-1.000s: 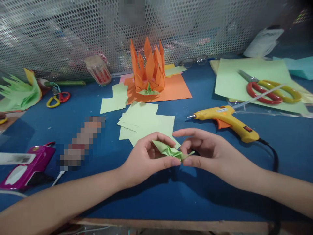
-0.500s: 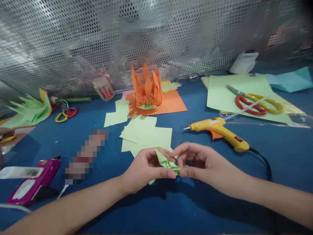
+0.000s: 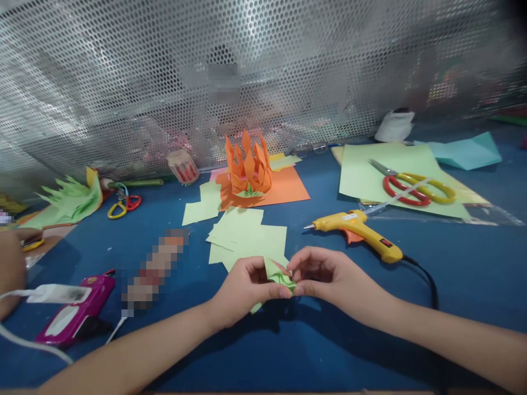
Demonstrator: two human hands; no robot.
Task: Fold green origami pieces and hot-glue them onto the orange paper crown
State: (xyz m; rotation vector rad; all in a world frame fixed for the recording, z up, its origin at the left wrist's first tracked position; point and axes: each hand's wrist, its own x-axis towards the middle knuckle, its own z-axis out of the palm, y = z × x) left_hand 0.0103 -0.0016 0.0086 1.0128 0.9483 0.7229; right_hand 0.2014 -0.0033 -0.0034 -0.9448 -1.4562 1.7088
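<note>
Between my two hands is a small folded piece of light green paper (image 3: 280,278), with pleats and a pointed end standing up. My left hand (image 3: 247,282) grips it from the left, thumb in front and fingers behind. My right hand (image 3: 325,274) pinches its right end between thumb and fingertips, hiding that end. Just beyond my hands lie several light green paper squares (image 3: 247,236), overlapping. Behind them, an orange folded-paper flower (image 3: 249,167) with tall pointed petals stands on an orange sheet (image 3: 292,189), a green folded leaf piece (image 3: 250,192) at its front base.
A yellow glue gun (image 3: 358,230) lies right of my hands, its cord running toward me. Large scissors (image 3: 420,186) rest on green sheets (image 3: 358,170). Left are small scissors (image 3: 125,206), a purple device (image 3: 78,312), a green paper piece (image 3: 74,200) and another person's arm (image 3: 10,269).
The head view has tilted up, so the table items sit lower in the picture. My right fingers have closed in on the folded paper, whose right tip is now covered. Another person's arm shows at left.
</note>
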